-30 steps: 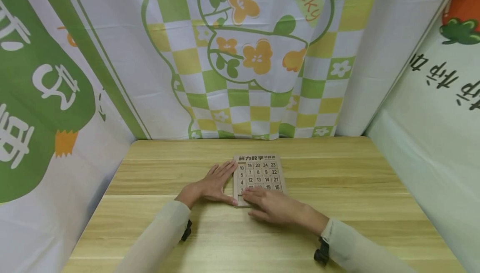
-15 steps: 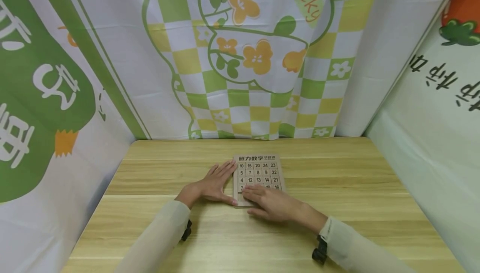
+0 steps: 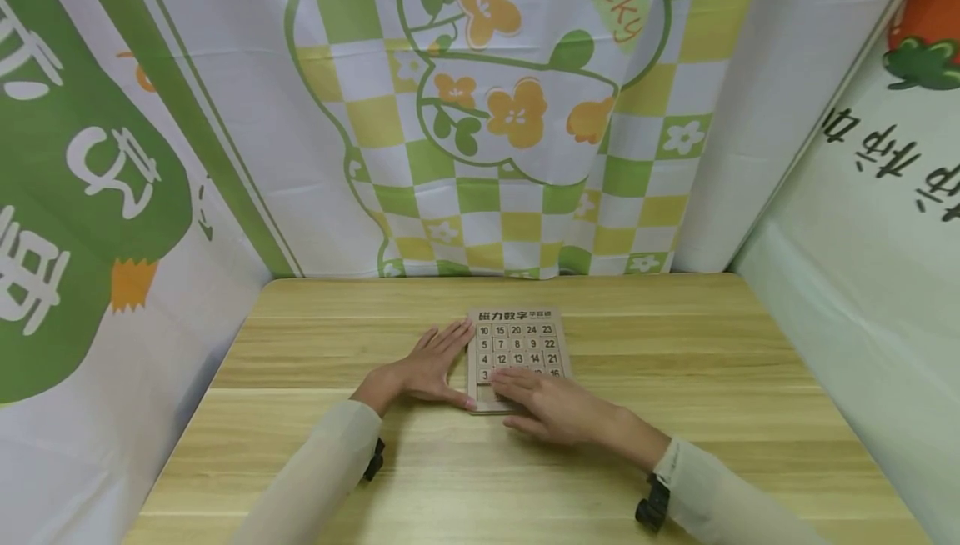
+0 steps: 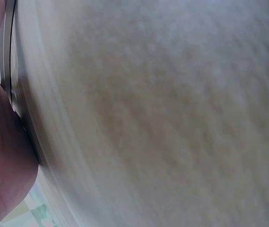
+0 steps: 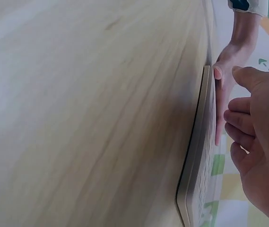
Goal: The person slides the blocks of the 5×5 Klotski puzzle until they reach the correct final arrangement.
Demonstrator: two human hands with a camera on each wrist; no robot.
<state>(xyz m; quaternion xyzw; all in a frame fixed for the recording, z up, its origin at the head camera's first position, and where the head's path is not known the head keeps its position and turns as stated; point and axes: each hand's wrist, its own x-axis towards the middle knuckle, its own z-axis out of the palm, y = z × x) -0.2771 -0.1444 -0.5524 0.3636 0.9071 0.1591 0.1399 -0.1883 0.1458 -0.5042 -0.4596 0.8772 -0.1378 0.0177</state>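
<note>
While straight left fingers [image 3: 454,334] touch its edge, the number puzzle [image 3: 517,345] lies beneath close-set right fingers [image 3: 516,382].

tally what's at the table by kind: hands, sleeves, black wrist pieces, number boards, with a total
left hand and right hand: 2
left sleeve and right sleeve: 2
left black wrist piece and right black wrist piece: 2
number board: 1
Total: 7

Head camera high, facing forward-down; wrist cameras low, close to table [image 3: 465,487]; head, right wrist share number board [image 3: 517,349]
</note>
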